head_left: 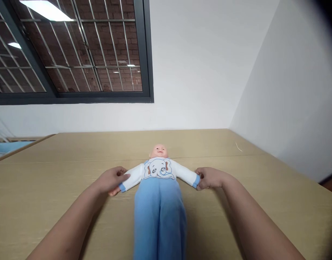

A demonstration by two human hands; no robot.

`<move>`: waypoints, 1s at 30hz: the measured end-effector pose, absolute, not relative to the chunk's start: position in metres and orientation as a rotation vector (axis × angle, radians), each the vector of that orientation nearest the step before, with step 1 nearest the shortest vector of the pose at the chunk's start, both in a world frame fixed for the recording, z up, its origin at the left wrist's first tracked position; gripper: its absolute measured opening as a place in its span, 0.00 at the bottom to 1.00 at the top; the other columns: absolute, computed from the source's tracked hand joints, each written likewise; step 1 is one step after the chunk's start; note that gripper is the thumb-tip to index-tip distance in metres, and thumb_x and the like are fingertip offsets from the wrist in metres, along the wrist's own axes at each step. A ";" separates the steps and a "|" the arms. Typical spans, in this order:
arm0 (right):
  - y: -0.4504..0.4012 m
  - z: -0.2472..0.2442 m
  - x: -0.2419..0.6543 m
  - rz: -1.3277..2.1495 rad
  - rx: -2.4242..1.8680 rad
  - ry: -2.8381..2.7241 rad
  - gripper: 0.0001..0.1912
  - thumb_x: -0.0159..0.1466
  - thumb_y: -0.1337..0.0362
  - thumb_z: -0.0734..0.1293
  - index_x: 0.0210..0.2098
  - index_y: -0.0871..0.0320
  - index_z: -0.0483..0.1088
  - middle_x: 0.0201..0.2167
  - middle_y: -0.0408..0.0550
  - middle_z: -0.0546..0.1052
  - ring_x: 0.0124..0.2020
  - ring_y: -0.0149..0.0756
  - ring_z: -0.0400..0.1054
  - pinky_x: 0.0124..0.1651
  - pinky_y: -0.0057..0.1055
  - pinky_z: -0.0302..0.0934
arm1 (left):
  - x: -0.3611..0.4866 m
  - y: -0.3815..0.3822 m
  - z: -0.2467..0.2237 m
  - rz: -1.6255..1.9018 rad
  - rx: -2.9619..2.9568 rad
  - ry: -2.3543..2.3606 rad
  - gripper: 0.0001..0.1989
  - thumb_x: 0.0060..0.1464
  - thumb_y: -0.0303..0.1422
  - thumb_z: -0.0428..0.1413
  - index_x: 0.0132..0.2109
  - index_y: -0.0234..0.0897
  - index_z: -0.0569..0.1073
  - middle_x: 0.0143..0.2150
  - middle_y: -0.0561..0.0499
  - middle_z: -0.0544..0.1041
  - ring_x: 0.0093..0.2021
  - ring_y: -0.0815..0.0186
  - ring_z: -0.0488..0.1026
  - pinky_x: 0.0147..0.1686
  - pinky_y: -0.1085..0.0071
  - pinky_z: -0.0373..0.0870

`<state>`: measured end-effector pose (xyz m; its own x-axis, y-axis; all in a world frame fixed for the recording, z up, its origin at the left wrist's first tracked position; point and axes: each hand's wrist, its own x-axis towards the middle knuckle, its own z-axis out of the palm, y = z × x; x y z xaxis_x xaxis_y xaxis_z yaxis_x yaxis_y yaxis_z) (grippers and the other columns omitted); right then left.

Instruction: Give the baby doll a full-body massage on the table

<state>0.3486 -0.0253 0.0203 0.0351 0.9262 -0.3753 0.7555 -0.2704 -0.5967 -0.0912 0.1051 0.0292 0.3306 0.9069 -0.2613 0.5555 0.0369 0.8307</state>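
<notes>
A baby doll [158, 151] lies face up on the wooden surface, its head toward the wall. It wears a white top [158, 169] with an elephant print and blue cuffs, and blue trousers [160, 216]. Its arms are spread to both sides. My left hand [112, 179] is closed on the sleeve at the left of the view, just above the cuff; the doll's small hand shows below my fingers. At the other side, my right hand [210, 178] pinches the blue cuff, and the doll's hand there is hidden.
The wooden surface [74, 151] reaches back to a white wall [190, 72], with another wall at the right. A dark-framed window [151, 54] with metal bars is at the upper left. A thin pale strand [238, 147] lies at the back right. Something light blue [9, 147] shows beyond the left edge.
</notes>
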 end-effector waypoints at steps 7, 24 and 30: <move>-0.013 0.021 0.335 0.684 -2.072 -1.642 0.21 0.58 0.51 0.71 0.46 0.56 0.74 0.41 0.52 0.79 0.39 0.42 0.74 0.37 0.31 0.62 | -0.068 0.101 0.028 0.823 1.613 1.428 0.18 0.48 0.48 0.62 0.39 0.40 0.77 0.26 0.50 0.77 0.20 0.62 0.69 0.18 0.71 0.58; -0.004 0.033 0.328 -0.362 -1.713 -1.437 0.25 0.68 0.51 0.64 0.58 0.60 0.68 0.56 0.56 0.72 0.59 0.48 0.63 0.64 0.42 0.57 | 0.186 0.114 0.086 0.660 1.035 0.793 0.18 0.65 0.45 0.50 0.46 0.32 0.67 0.40 0.39 0.74 0.36 0.59 0.78 0.38 0.65 0.78; -0.013 0.038 0.316 -0.337 -1.591 -1.530 0.30 0.70 0.49 0.60 0.63 0.61 0.62 0.62 0.57 0.66 0.65 0.47 0.57 0.67 0.44 0.53 | 0.246 0.097 0.073 0.488 0.984 0.734 0.25 0.67 0.52 0.43 0.44 0.32 0.68 0.37 0.40 0.74 0.36 0.58 0.77 0.37 0.66 0.78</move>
